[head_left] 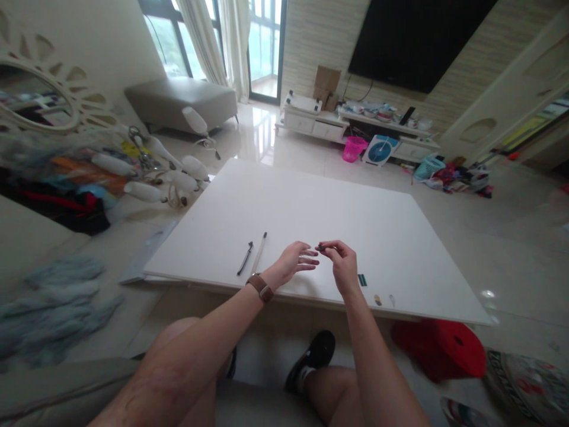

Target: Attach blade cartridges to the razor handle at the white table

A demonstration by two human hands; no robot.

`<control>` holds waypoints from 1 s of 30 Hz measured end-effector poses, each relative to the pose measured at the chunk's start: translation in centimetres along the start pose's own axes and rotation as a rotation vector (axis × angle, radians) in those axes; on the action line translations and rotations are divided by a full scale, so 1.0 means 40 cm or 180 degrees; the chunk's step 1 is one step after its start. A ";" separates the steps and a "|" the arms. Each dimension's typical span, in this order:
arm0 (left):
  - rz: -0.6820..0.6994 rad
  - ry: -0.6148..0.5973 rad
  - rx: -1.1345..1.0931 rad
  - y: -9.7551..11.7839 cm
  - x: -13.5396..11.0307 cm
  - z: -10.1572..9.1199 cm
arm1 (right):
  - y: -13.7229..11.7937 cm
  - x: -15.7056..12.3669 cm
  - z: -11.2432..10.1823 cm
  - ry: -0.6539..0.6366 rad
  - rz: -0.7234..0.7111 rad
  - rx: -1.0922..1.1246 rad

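My right hand [341, 261] pinches a small dark piece [320, 247] between thumb and fingertips, above the near part of the white tabletop [311, 201]. Its exact kind is too small to make out. Facing it, my left hand [297, 261] has its fingers spread, holding nothing, with the fingertips close to the dark piece. Left of that hand lie a black-and-clear slim stick [245, 258] and a white pen-like stick with a dark tip [259, 252]. Beside my right wrist is a small dark green piece [363, 280]. A yellowish-brown bit [377, 300] and a clear bit [392, 300] rest near the front edge.
A red stool-like object [440, 350] stands below the table's right front edge. To the left are a lamp with several white shades [182, 172] and piled clothes [71, 190]. Beyond the table are a pink basket [354, 149] and a low white cabinet [311, 123].
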State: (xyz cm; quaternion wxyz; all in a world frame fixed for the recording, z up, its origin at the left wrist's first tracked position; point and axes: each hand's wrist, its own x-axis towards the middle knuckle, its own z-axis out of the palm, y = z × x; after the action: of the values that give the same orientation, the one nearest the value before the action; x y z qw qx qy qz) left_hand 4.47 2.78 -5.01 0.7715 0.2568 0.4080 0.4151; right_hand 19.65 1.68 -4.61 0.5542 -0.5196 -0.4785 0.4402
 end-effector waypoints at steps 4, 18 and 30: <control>-0.0041 -0.0042 -0.0081 -0.008 -0.006 0.006 | -0.006 -0.009 0.013 0.0157 -0.0080 -0.0336; -0.0115 -0.0039 -0.0122 -0.009 0.000 -0.040 | 0.014 -0.012 0.038 0.0467 -0.0549 -0.0851; -0.0076 -0.0144 -0.0240 -0.012 -0.006 -0.030 | 0.022 -0.043 0.066 -0.0189 -0.1369 -0.1695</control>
State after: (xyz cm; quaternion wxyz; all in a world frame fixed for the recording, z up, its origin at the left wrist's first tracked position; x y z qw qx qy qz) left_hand 3.58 2.39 -5.93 0.7946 0.2320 0.3775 0.4150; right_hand 16.78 0.46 -5.63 0.4651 -0.5203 -0.6912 0.1879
